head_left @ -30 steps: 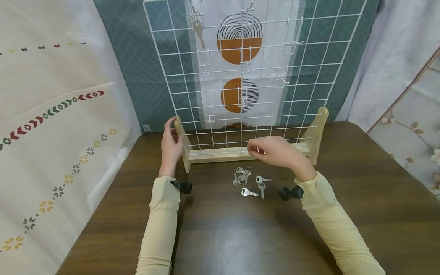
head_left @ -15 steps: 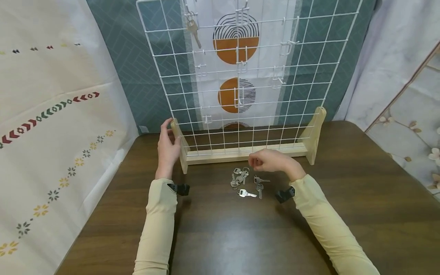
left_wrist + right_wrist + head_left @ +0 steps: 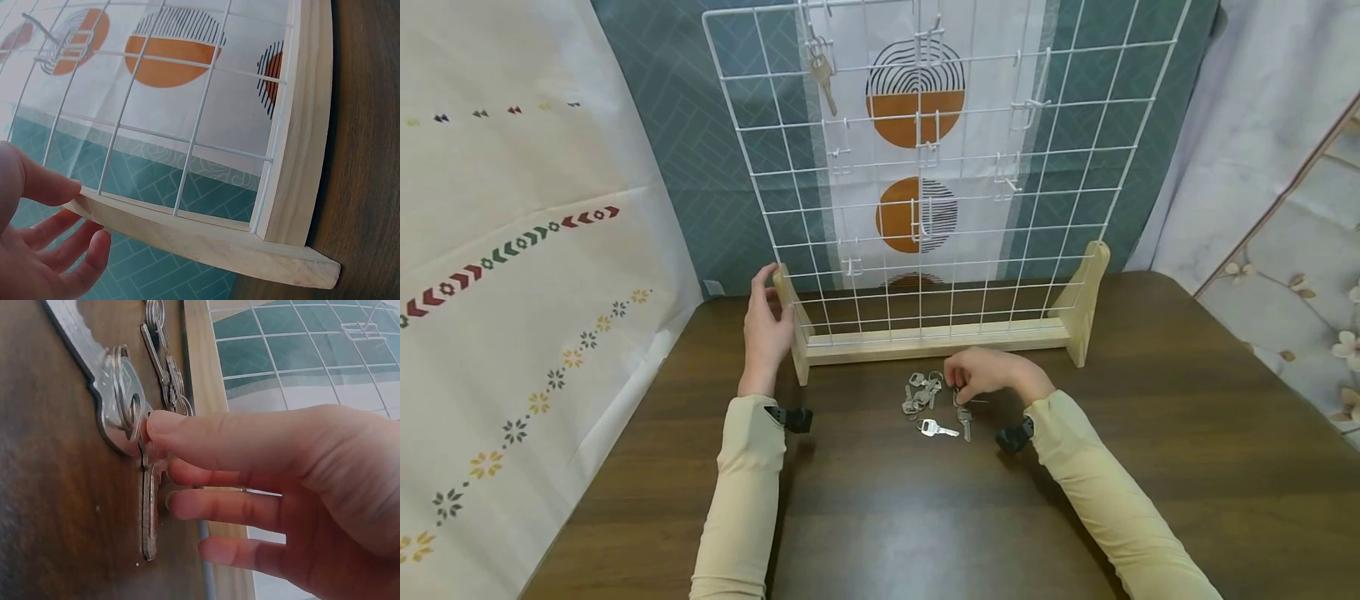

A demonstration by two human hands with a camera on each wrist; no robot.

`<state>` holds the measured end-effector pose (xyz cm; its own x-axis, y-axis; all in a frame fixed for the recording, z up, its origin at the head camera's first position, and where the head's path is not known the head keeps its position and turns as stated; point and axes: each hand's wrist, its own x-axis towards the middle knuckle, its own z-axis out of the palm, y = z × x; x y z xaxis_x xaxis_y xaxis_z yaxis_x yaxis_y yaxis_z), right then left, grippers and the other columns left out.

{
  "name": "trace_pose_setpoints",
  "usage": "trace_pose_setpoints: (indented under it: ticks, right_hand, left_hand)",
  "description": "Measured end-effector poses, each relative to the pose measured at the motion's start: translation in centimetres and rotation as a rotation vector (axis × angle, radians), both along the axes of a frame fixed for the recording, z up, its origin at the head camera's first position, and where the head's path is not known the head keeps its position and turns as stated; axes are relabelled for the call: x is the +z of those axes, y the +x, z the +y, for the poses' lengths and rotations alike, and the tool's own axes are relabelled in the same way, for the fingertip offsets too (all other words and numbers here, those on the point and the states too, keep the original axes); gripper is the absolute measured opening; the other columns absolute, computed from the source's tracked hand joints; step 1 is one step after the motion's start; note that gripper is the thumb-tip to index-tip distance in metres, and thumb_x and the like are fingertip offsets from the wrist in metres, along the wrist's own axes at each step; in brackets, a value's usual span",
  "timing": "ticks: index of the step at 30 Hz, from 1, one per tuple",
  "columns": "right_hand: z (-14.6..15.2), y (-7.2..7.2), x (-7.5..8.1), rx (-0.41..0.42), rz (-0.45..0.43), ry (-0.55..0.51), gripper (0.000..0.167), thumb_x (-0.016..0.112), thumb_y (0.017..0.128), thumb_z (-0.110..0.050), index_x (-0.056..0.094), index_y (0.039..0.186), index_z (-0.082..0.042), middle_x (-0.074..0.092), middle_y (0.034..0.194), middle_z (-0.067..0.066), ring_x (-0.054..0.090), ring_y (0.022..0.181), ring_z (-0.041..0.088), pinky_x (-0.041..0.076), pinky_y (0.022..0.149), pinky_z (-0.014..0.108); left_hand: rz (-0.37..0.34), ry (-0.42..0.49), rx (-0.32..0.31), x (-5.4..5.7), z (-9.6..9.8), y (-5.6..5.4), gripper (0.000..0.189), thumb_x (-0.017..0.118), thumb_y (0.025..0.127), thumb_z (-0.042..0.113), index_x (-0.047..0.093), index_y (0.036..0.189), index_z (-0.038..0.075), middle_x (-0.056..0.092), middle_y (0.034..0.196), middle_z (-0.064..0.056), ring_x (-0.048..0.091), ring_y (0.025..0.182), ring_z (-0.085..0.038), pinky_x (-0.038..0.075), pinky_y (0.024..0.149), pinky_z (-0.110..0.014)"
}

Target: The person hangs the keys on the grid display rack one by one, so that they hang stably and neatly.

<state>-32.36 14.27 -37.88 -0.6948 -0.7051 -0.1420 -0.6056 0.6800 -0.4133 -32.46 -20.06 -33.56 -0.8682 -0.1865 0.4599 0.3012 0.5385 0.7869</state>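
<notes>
My left hand (image 3: pixel 767 329) holds the left wooden foot (image 3: pixel 206 240) of a white wire grid rack, thumb on one face and fingers at the other. My right hand (image 3: pixel 988 371) is down at the loose keys, its thumb and index finger pinching at the head of one key (image 3: pixel 149 512), which they partly hide. Beside it lies another key (image 3: pixel 965 422) with a split ring, close to my thumb tip. A bright silver key (image 3: pixel 937 428) rests nearer to me, and a cluster of several ringed keys (image 3: pixel 920 396) lies to the left.
The wire grid (image 3: pixel 1060 150) stands upright behind the keys, with several white hooks (image 3: pixel 927 218) jutting out. One key (image 3: pixel 822 75) hangs from a hook at upper left. A wooden crossbar (image 3: pixel 880 350) joins the feet on the brown table (image 3: pixel 880 517).
My right hand has come down from in front of the crossbar to the keys, its fingers now at one of them. My left hand has stayed at the wooden foot.
</notes>
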Motion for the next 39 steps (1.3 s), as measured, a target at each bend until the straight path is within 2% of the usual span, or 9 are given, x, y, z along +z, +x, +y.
trace_pose_setpoints:
  ticks: [5, 12, 19, 24, 28, 34, 39]
  right_hand:
    - [0.0, -0.2, 0.0, -0.008, 0.002, 0.004, 0.017, 0.077, 0.077, -0.010, 0.062, 0.086, -0.010, 0.061, 0.077, -0.001, 0.053, 0.069, 0.007, 0.045, 0.065, 0.021]
    - [0.3, -0.2, 0.3, 0.031, 0.035, 0.017, 0.008, 0.069, 0.081, -0.003, 0.063, 0.084, -0.008, 0.063, 0.075, -0.001, 0.054, 0.067, 0.006, 0.045, 0.064, 0.021]
    - [0.6, 0.0, 1.0, 0.049, 0.073, -0.006, 0.005, 0.065, 0.085, -0.004, 0.063, 0.084, -0.008, 0.064, 0.076, -0.001, 0.055, 0.068, 0.006, 0.047, 0.065, 0.022]
    - [0.6, 0.5, 2.1, 0.017, 0.163, -0.038, 0.005, 0.063, 0.088, -0.005, 0.063, 0.085, -0.009, 0.063, 0.076, -0.002, 0.054, 0.068, 0.007, 0.046, 0.065, 0.024]
    - [0.7, 0.9, 3.1, -0.051, 0.267, -0.096, 0.007, 0.065, 0.087, -0.006, 0.063, 0.084, -0.011, 0.062, 0.075, -0.002, 0.053, 0.067, 0.008, 0.044, 0.063, 0.026]
    - [0.8, 1.5, 4.6, -0.111, 0.398, -0.209, 0.009, 0.065, 0.086, -0.005, 0.062, 0.084, -0.013, 0.066, 0.078, -0.003, 0.062, 0.076, 0.013, 0.047, 0.068, 0.031]
    - [0.5, 2.5, 6.2, -0.159, 0.475, -0.251, 0.003, 0.064, 0.089, -0.009, 0.064, 0.088, -0.012, 0.067, 0.081, -0.001, 0.063, 0.079, 0.017, 0.049, 0.071, 0.035]
  left_hand:
    - [-0.003, -0.001, 0.002, 0.2, 0.1, -0.1, 0.065, 0.053, 0.094, 0.002, 0.031, 0.147, 0.034, 0.051, 0.129, -0.020, 0.056, 0.113, -0.037, 0.049, 0.087, -0.055]
    - [-0.003, 0.002, -0.004, 0.2, 0.3, -0.2, 0.065, 0.052, 0.095, 0.002, 0.030, 0.148, 0.032, 0.051, 0.129, -0.020, 0.056, 0.112, -0.036, 0.049, 0.084, -0.053]
    - [-0.013, 0.017, -0.002, 0.3, 0.3, 0.1, 0.066, 0.053, 0.094, 0.001, 0.031, 0.147, 0.033, 0.051, 0.129, -0.019, 0.056, 0.112, -0.036, 0.050, 0.086, -0.055]
    - [-0.019, 0.018, -0.003, 0.1, 0.3, 0.1, 0.066, 0.053, 0.095, 0.001, 0.030, 0.148, 0.034, 0.051, 0.130, -0.019, 0.056, 0.114, -0.036, 0.050, 0.087, -0.055]
    - [-0.020, 0.016, -0.005, 0.0, 0.2, 0.2, 0.066, 0.053, 0.095, 0.002, 0.030, 0.148, 0.035, 0.051, 0.130, -0.019, 0.056, 0.113, -0.036, 0.050, 0.087, -0.055]
    - [-0.015, 0.010, 0.000, 0.1, 0.2, 0.2, 0.065, 0.052, 0.095, 0.002, 0.030, 0.148, 0.033, 0.052, 0.129, -0.019, 0.056, 0.113, -0.036, 0.050, 0.087, -0.056]
    - [-0.014, 0.006, 0.005, 0.2, 0.2, 0.2, 0.066, 0.052, 0.095, 0.002, 0.030, 0.148, 0.034, 0.051, 0.129, -0.019, 0.056, 0.114, -0.036, 0.049, 0.087, -0.056]
